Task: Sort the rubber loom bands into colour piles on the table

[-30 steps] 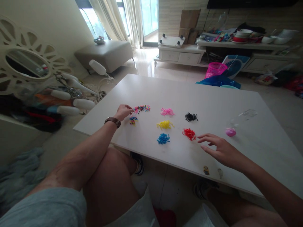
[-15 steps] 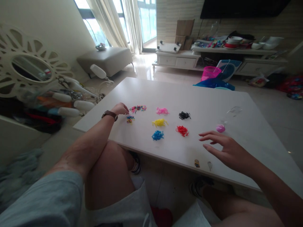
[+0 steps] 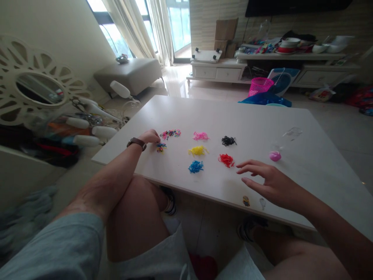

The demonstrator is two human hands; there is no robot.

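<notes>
Mixed bands [image 3: 172, 133] lie left of the frame's middle, beside the left hand [image 3: 150, 137]; I can't tell its grip. The right hand [image 3: 259, 179] is open near red bands [image 3: 226, 160].

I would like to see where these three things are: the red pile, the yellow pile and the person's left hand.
Red pile [image 3: 226, 160]: head view, on the middle of the pile.
Yellow pile [image 3: 197, 151]: head view, on the middle of the pile.
Left hand [image 3: 149, 136]: head view, on the back of the hand.
</notes>
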